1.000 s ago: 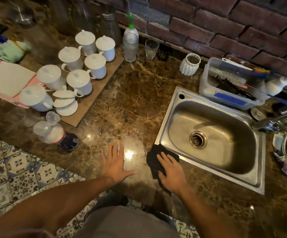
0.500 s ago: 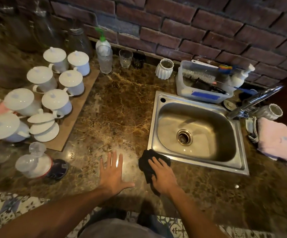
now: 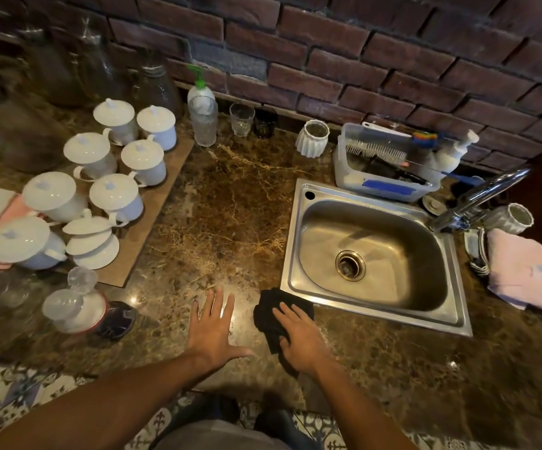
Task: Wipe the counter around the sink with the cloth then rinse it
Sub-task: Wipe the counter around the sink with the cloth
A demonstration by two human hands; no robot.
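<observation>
- The right hand [image 3: 298,336] presses the black cloth [image 3: 271,315] flat on the counter [image 3: 230,203], right at the sink's [image 3: 457,319] near-left corner; the fingers lie long and slightly spread on top of the cloth, not bunched round it.
- The left hand [image 3: 212,329] is planted palm-down just beside it, fingers straight and fanned apart, holding nothing: a brace, by the look of it.
- Progress call: this reads as the wiping leg, and early in it. The cloth sits at one corner only, and the stretch in front of the sink and the strip to its right are uncovered.
- I can't tell from the sheen which patches are already wiped; the glare near the hands could be wet or just light.
- Behind the sink, the plastic tub [image 3: 380,186] crowds the back edge, so that side looks awkward.
- Rinsing not begun: the tap [image 3: 477,203] runs no visible water, and the basin looks dry.
</observation>
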